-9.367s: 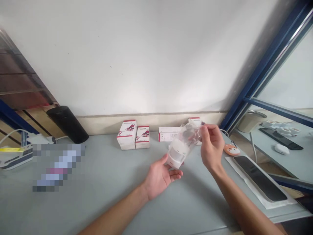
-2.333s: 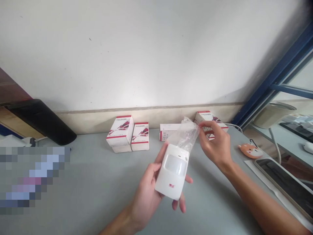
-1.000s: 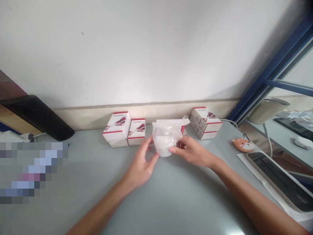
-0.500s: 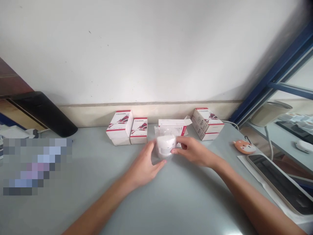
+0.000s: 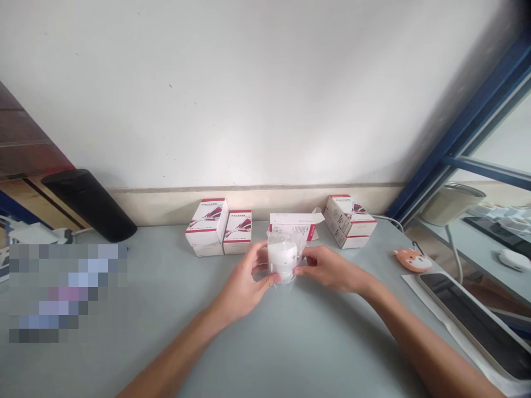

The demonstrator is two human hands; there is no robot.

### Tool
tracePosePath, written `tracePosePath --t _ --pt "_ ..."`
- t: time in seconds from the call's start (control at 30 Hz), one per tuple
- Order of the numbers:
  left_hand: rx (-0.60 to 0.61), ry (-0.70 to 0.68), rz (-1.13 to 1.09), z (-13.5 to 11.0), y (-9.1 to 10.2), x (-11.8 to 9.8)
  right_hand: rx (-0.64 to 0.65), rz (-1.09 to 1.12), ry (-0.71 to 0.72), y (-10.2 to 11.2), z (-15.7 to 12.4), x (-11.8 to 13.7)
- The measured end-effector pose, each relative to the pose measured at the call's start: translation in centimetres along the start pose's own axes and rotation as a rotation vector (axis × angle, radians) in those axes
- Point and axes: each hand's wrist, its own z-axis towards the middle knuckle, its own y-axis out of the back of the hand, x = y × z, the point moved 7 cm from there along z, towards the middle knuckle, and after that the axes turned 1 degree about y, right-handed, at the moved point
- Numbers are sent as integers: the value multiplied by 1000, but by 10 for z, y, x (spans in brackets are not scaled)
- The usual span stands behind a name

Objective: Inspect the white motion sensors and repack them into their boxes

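A rounded white plastic device (image 5: 283,258) in a clear plastic bag is held upright between both hands, just above or on the grey table. My left hand (image 5: 244,282) is closed round its left side, with the thumb across the lower front. On the other side, my right hand (image 5: 332,269) pinches the bag's right edge between thumb and fingers. Right behind the device lies a white and red carton (image 5: 286,218) with its end flap open; the hands and bag partly cover it.
Two stacks of white and red boxes (image 5: 206,224) (image 5: 237,229) stand at the back left, and another stack (image 5: 350,221) at the back right. At right lie an orange animal-faced case (image 5: 412,259) and a phone (image 5: 473,323). A black cylinder (image 5: 91,204) leans at left, near a blurred-out patch.
The device has turned a little in the hands, and its bag now stands out more around it. My left thumb has closed onto its front. The whole view has shifted slightly.
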Motion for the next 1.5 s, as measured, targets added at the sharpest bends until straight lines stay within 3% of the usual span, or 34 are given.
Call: tracePosePath --t 0.13,0.23,0.37,0.47,0.57,0.73,0.93,1.07,1.2,1.3,1.37,1.5 --pt "73 106 58 -2 -4 8 41 0 53 -2 -3 10" --pt "37 141 110 -3 -5 12 75 1 111 -5 -6 18" --pt "-10 120 189 -7 -6 7 28 -41 83 -10 -6 17" --pt "-7 29 202 -8 -7 -2 -31 -145 25 -16 -4 13" --pt "14 -8 87 -4 -5 -2 -30 -241 34 -24 -4 16" --pt "85 138 -59 5 -2 15 -4 -278 37 -29 -5 20" --pt "-102 202 -333 4 10 8 -74 -1 -24 -13 -6 23" --pt "-110 237 -649 1 1 4 -178 76 -71 1 -7 24" --pt "-181 283 -834 1 3 4 -462 7 -154 22 -12 17" --pt "-201 316 -925 2 6 4 -606 142 -176 31 -17 11" --pt "-189 321 -935 2 6 3 -556 272 -156 25 -15 10" --pt "-133 280 -889 3 3 0 -305 493 -81 -3 -8 19"
